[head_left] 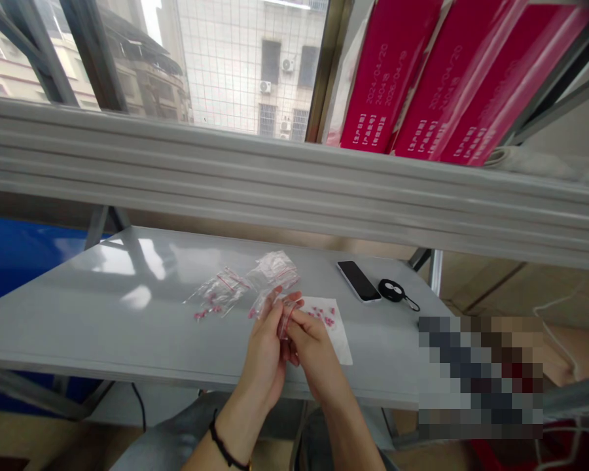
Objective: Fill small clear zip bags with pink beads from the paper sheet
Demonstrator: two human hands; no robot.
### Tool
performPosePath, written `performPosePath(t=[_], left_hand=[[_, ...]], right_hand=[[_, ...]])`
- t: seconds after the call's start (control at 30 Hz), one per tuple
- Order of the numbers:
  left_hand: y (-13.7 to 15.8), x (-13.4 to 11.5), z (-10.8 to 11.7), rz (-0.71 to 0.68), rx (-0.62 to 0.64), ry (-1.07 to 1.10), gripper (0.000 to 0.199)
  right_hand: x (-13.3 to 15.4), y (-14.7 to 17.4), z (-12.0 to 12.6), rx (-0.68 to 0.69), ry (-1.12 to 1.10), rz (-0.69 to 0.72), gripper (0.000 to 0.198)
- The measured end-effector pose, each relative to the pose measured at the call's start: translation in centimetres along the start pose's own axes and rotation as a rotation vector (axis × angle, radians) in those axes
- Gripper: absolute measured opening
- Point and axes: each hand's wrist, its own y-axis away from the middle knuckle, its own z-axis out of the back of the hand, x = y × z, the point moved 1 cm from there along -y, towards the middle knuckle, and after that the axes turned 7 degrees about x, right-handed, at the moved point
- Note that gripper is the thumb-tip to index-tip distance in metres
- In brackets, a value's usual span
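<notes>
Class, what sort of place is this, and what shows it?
Probably an indoor workspace: small clear bags lie on a plain grey table, and large red boxes stand on a shelf above it.

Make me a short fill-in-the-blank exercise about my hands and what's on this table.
1. The left hand and right hand hold a clear plastic ____ with a red stripe.
2. Some pink pieces lie on a ____ sheet.
3. A dark bracelet circles the ____ wrist.

Answers: bag; white; left.
</notes>
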Motion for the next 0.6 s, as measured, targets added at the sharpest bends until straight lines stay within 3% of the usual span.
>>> performPosePath(t=[0.3,0.47,0.6], left_hand=[[0.0,0.3,0.0,0.027,0.095,0.066,0.042],[-1.1,-1.8,1.5,0.0,0.045,0.047,0.029],[-1.8,-2.8,2.5,0.072,-0.005,0.031,0.018]], right_hand=[[-0.5,-0.1,0.6,-0.065,-0.124,0.048,0.011],[-0.1,0.2,1.9,-0.098,-0.314,-0.079,0.029],[0.6,0.4,2.7,-0.121,-0.351,-0.187,0.033]])
